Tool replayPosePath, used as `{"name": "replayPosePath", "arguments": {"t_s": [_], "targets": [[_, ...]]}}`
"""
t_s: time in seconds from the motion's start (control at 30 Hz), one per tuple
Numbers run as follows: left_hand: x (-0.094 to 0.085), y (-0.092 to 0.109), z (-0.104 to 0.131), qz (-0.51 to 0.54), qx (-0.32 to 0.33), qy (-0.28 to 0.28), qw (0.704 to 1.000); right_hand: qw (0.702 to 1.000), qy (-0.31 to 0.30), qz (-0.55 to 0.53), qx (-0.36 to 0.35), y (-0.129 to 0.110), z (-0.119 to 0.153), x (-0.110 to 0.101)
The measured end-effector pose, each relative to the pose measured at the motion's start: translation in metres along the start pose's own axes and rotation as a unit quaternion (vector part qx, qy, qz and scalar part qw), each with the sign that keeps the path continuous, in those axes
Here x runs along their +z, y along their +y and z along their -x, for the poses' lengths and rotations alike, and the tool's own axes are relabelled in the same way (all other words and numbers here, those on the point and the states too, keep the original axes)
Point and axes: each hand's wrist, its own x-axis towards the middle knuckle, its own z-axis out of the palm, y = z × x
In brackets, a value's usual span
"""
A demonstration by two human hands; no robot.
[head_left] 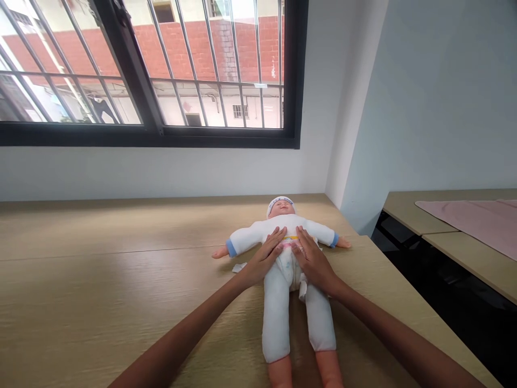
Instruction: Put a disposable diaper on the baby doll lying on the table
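A baby doll [277, 318] in white clothes with blue cuffs and a white cap lies on its back on the wooden table [121, 302], head away from me. Round its hips is a white diaper [289, 267] with a coloured band at the waist. My left hand [266, 253] rests flat on the left side of the diaper's front, fingers stretched toward the doll's chest. On the right side, my right hand [313, 258] lies the same way with its fingers extended. The diaper's side edges are partly hidden under my hands.
A barred window [226, 134] with a black frame is set in the wall behind the table. To the right, past a dark gap, stands another table [436, 215] with a pink cloth [480, 218] on it. A small white tab [239, 267] shows by the doll's left-hand side in view.
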Motion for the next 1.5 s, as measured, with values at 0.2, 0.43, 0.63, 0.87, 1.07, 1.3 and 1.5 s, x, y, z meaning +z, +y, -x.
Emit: {"name": "replayPosePath", "arguments": {"t_s": [0.2, 0.43, 0.63, 0.87, 1.07, 1.3, 1.5], "targets": [[0.002, -0.001, 0.001, -0.009, -0.002, 0.003, 1.0, 1.0, -0.004, -0.003, -0.001, -0.002, 0.0, -0.001], [-0.001, -0.004, -0.001, -0.009, -0.018, 0.011, 1.0, 0.993, 0.055, -0.024, -0.099, -0.002, -0.011, -0.012], [0.0, -0.006, -0.002, 0.029, -0.018, 0.017, 0.999, 0.99, 0.024, 0.005, -0.139, -0.005, -0.025, -0.029], [-0.006, 0.009, 0.001, 0.018, -0.029, 0.02, 0.999, 0.98, -0.128, 0.087, -0.128, -0.027, -0.047, -0.061], [-0.004, 0.004, 0.001, -0.002, -0.012, 0.033, 0.999, 0.977, -0.129, 0.099, -0.136, -0.028, -0.044, -0.062], [-0.004, 0.002, 0.001, -0.089, 0.057, 0.005, 0.994, 0.974, -0.113, 0.107, -0.162, -0.026, -0.042, -0.06], [-0.004, 0.005, 0.001, -0.109, 0.058, -0.017, 0.992, 0.979, -0.124, 0.084, -0.139, -0.027, -0.045, -0.061]]}}
